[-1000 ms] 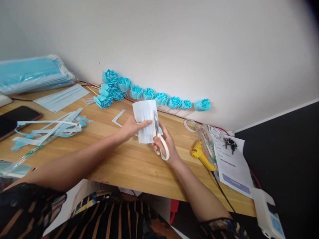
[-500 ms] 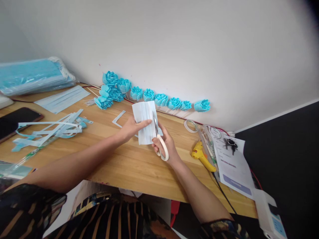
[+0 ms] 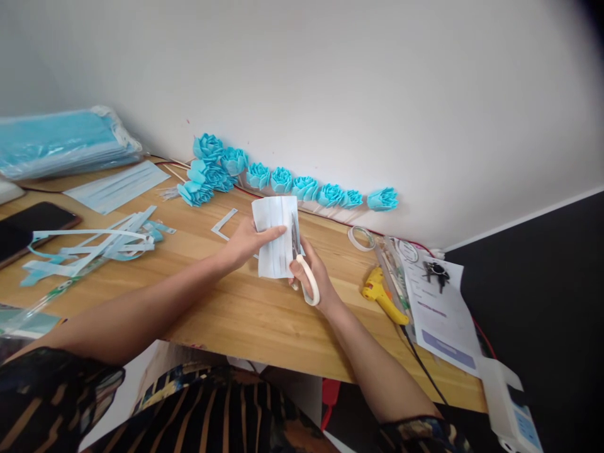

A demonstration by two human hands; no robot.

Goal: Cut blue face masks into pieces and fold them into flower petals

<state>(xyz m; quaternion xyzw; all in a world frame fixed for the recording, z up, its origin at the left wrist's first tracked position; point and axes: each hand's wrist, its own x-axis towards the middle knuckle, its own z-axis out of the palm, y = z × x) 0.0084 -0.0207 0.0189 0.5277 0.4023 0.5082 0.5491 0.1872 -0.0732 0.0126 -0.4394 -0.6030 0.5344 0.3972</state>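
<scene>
My left hand pinches a pale blue pleated face mask sheet, its thumb flat across the front and its fingers behind. White-handled scissors are in my right hand, with the thumb in one handle loop. Their blades lie along the right edge of the sheet, pointing away from me. Both hands are above the middle of the wooden table. Part of the far blade is hidden by the sheet.
Blue flowers on sticks line the wall. Cut strips, a phone, another mask sheet and a bag of masks lie left. A tape roll, yellow glue gun, keys and paper lie right.
The mask sheet has shifted slightly down and to the right against the scissors. Both hands keep their grips, and the things on the table stay where they were.
</scene>
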